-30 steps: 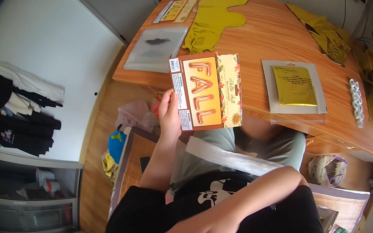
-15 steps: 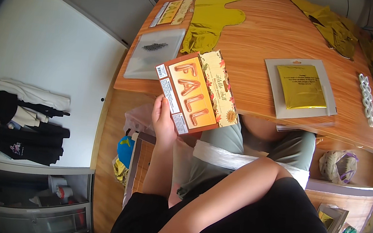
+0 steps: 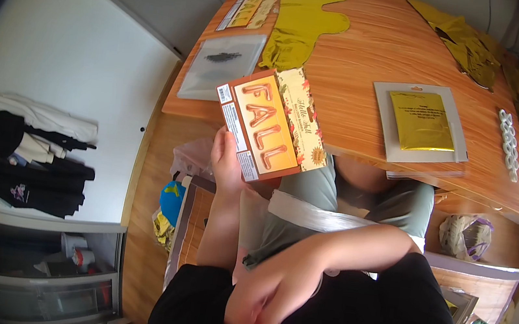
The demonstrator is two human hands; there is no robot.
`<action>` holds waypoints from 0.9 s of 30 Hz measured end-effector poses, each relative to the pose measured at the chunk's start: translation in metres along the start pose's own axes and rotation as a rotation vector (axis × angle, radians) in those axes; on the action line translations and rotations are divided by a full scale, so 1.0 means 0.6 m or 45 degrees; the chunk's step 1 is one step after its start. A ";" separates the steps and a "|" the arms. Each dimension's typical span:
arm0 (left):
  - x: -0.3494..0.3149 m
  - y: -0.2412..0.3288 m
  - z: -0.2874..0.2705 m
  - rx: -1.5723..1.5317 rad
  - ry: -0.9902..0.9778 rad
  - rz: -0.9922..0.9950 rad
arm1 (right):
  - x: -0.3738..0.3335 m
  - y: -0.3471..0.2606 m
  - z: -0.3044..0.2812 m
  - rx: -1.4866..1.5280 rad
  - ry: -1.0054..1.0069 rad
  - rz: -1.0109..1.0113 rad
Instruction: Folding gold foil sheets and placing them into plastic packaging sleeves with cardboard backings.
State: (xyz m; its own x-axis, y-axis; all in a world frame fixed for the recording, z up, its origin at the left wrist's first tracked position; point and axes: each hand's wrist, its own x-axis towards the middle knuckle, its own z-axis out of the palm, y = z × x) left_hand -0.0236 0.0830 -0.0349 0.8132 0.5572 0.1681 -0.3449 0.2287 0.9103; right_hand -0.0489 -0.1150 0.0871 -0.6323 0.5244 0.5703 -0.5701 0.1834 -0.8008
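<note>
My left hand (image 3: 226, 164) grips the lower left edge of a printed cardboard package (image 3: 271, 124) for a balloon banner. Its front carries a picture of copper-coloured letter balloons and an autumn-leaf border. The package is tilted above my lap, in front of the table's near edge. My right hand (image 3: 264, 300) is bent across my black shirt, low in the picture and apart from the package. Its fingers curl toward my body and are blurred, so whether they hold anything is hidden.
On the wooden table (image 3: 351, 62) lie a flat gold foil balloon (image 3: 304, 23), a similar package (image 3: 250, 11), a clear plastic sleeve (image 3: 220, 65), folded gold foil on a grey card (image 3: 422, 121), more gold foil (image 3: 465, 45) and a white chain-like strip (image 3: 508, 145). A bag (image 3: 466, 236) sits below.
My right hand has swung into view, coming up across my shirt from the lower edge. My left hand still holds the package in nearly the same place. The view has shifted slightly.
</note>
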 end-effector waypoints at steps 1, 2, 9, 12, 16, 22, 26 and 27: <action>0.002 0.000 0.003 0.001 0.017 0.002 | -0.043 0.007 -0.001 -0.106 0.213 -0.098; 0.006 -0.001 0.002 0.091 -0.022 -0.009 | -0.088 0.009 -0.002 -0.181 0.502 -0.113; 0.000 0.011 0.012 0.053 0.001 -0.030 | -0.278 0.082 -0.003 -0.703 2.295 -0.220; 0.001 0.032 0.015 0.154 -0.145 0.002 | -0.306 0.085 -0.021 -0.866 2.363 -0.279; 0.013 0.064 0.005 0.260 -0.309 -0.099 | -0.282 0.050 -0.040 -0.615 2.253 -0.345; 0.042 0.091 -0.010 0.397 -0.449 -0.264 | -0.308 0.060 -0.114 -0.336 2.032 -0.180; 0.048 0.099 -0.040 0.535 -0.565 -0.487 | -0.319 0.064 -0.123 -0.241 2.019 -0.131; 0.051 0.103 -0.048 0.625 -0.643 -0.608 | -0.322 0.067 -0.122 -0.236 2.026 -0.132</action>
State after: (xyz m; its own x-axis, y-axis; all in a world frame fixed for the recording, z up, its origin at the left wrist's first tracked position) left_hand -0.0338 0.1370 0.0158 0.9715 0.0393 -0.2337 0.2363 -0.0884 0.9676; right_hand 0.0885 -0.1482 -0.0688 0.6328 0.7729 -0.0454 -0.4308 0.3027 -0.8501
